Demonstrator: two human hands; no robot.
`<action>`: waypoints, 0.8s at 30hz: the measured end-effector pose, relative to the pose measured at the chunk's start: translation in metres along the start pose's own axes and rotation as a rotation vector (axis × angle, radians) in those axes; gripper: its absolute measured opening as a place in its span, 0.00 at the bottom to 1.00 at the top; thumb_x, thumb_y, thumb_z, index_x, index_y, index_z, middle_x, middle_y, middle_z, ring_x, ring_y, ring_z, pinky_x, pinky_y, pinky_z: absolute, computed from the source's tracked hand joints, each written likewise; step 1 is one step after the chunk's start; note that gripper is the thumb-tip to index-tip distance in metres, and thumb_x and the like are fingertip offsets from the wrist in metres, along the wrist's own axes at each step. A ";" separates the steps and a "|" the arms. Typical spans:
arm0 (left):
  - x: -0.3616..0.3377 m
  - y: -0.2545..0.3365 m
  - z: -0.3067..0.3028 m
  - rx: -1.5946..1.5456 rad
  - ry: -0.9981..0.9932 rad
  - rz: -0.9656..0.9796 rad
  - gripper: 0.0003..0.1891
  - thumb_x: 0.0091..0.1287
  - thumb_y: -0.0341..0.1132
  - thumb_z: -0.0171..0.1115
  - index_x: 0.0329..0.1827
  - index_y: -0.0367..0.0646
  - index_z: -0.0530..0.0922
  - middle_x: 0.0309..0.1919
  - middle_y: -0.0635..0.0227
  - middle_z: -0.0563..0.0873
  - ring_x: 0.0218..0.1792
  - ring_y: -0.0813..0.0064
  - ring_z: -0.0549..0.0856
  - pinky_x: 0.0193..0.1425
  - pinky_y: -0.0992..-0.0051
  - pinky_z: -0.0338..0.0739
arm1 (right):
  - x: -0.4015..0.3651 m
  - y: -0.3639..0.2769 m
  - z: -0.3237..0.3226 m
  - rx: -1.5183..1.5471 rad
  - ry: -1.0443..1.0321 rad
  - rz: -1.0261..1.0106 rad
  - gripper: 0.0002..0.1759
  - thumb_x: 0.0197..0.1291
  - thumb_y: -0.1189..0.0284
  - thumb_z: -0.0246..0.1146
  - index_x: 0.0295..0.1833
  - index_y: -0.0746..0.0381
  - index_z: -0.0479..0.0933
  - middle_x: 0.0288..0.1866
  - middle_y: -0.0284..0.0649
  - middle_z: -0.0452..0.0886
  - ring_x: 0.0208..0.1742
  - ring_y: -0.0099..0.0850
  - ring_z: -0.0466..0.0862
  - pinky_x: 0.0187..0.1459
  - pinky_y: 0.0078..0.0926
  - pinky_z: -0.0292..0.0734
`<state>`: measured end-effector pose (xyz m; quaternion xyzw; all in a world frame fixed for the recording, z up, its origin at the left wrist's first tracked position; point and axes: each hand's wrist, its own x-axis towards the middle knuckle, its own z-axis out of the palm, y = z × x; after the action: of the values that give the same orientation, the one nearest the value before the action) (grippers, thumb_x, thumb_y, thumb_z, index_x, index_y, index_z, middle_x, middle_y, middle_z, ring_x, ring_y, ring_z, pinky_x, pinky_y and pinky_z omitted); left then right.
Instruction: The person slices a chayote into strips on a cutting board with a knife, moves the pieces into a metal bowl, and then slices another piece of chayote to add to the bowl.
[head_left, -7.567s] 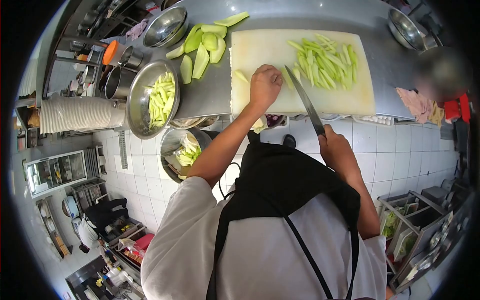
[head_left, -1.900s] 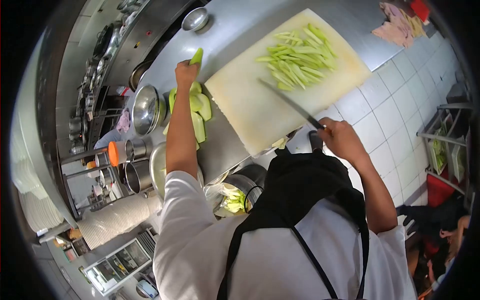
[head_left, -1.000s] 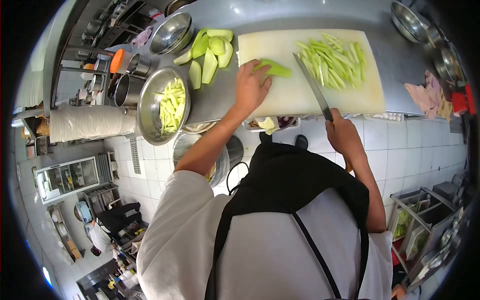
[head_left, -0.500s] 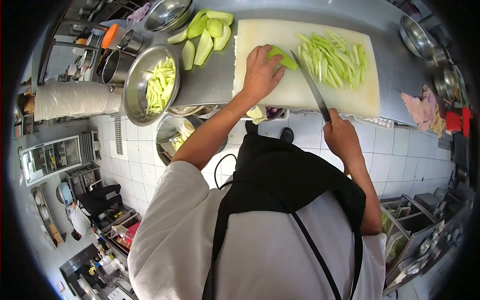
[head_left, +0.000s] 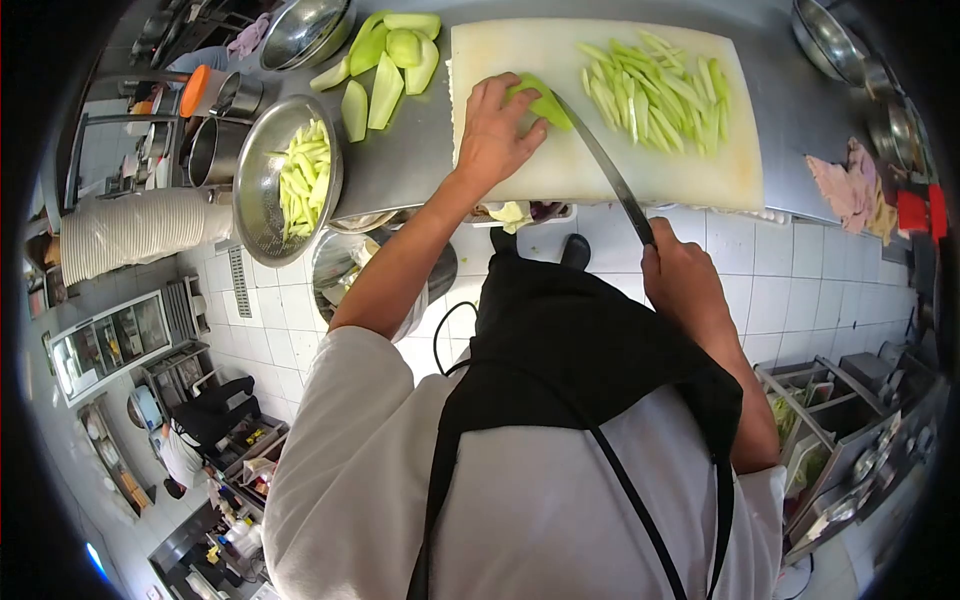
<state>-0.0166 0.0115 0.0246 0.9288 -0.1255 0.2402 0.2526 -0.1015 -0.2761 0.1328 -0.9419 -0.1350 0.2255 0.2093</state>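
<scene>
My left hand (head_left: 500, 130) rests on the white cutting board with its fingertips holding down a light green vegetable piece (head_left: 546, 104). My right hand (head_left: 685, 278) is closed round the handle of a long knife (head_left: 608, 165). The blade's tip end lies against the right side of that piece. Cut green vegetable strips (head_left: 655, 95) are heaped to the right of the blade on the cutting board (head_left: 590, 185). Larger peeled-looking vegetable chunks (head_left: 386, 90) lie on the metal counter left of the board.
A perforated metal colander (head_left: 262, 165) of pale green strips stands at the counter's left edge. Below it is a metal bin (head_left: 330, 275) with scraps. Metal bowls (head_left: 828, 45) and a pink cloth (head_left: 845, 185) are at the right. Another person (head_left: 185, 455) is in the left background.
The whole view has shifted slightly, with the board appearing higher and further left. My left hand still holds the piece, and the knife stays beside it in my right hand.
</scene>
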 end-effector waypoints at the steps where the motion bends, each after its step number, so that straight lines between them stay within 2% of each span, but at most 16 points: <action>1: 0.000 0.000 0.000 0.002 -0.001 -0.009 0.20 0.60 0.36 0.74 0.55 0.45 0.85 0.59 0.57 0.78 0.62 0.52 0.75 0.66 0.57 0.74 | 0.000 0.000 0.001 -0.003 -0.004 0.003 0.13 0.70 0.73 0.55 0.56 0.66 0.71 0.31 0.64 0.84 0.37 0.64 0.85 0.45 0.61 0.79; 8: 0.004 -0.009 0.003 -0.030 0.022 -0.051 0.16 0.62 0.34 0.72 0.53 0.43 0.85 0.57 0.57 0.78 0.60 0.52 0.75 0.65 0.58 0.74 | 0.003 -0.008 -0.004 0.011 -0.053 0.045 0.11 0.70 0.74 0.54 0.53 0.68 0.71 0.32 0.65 0.84 0.37 0.66 0.84 0.45 0.62 0.79; 11: 0.005 -0.011 0.004 -0.052 0.034 -0.071 0.14 0.64 0.33 0.70 0.52 0.43 0.85 0.56 0.57 0.79 0.59 0.52 0.75 0.64 0.59 0.74 | 0.004 -0.011 -0.011 0.000 -0.066 -0.001 0.09 0.70 0.75 0.54 0.51 0.68 0.70 0.31 0.65 0.83 0.38 0.66 0.84 0.46 0.62 0.79; 14: 0.003 -0.011 0.006 -0.048 0.042 -0.077 0.14 0.64 0.33 0.70 0.52 0.44 0.85 0.55 0.60 0.79 0.58 0.55 0.76 0.63 0.60 0.74 | 0.012 -0.015 -0.014 -0.016 -0.191 0.097 0.10 0.71 0.74 0.53 0.50 0.69 0.69 0.34 0.68 0.83 0.42 0.67 0.84 0.50 0.63 0.77; 17: 0.002 -0.013 0.005 -0.053 0.041 -0.097 0.14 0.64 0.33 0.71 0.52 0.44 0.85 0.54 0.61 0.80 0.58 0.56 0.76 0.63 0.60 0.74 | 0.036 0.001 0.025 0.009 -0.181 0.068 0.10 0.72 0.72 0.51 0.50 0.69 0.68 0.39 0.70 0.83 0.46 0.68 0.84 0.52 0.64 0.75; 18: 0.003 -0.012 0.004 -0.058 0.044 -0.100 0.14 0.64 0.33 0.71 0.52 0.44 0.85 0.54 0.61 0.80 0.57 0.56 0.76 0.63 0.60 0.74 | 0.040 -0.001 0.028 0.027 -0.181 0.069 0.13 0.73 0.71 0.50 0.53 0.70 0.68 0.42 0.72 0.82 0.48 0.69 0.83 0.55 0.64 0.74; 22: 0.005 -0.010 0.005 -0.034 0.074 -0.076 0.14 0.64 0.32 0.70 0.52 0.43 0.84 0.54 0.60 0.80 0.57 0.55 0.76 0.63 0.60 0.74 | 0.036 0.004 0.022 0.030 -0.114 0.049 0.16 0.73 0.70 0.52 0.60 0.69 0.69 0.40 0.68 0.84 0.46 0.68 0.83 0.54 0.62 0.76; 24: 0.003 -0.011 0.005 -0.033 0.087 -0.061 0.14 0.63 0.32 0.70 0.51 0.42 0.84 0.53 0.60 0.80 0.57 0.55 0.76 0.63 0.60 0.74 | 0.030 0.000 0.017 0.037 -0.094 0.050 0.15 0.73 0.69 0.52 0.58 0.68 0.69 0.38 0.67 0.84 0.44 0.68 0.83 0.53 0.62 0.76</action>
<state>-0.0087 0.0178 0.0181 0.9166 -0.0897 0.2704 0.2804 -0.0840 -0.2602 0.1084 -0.9292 -0.1169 0.2772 0.2145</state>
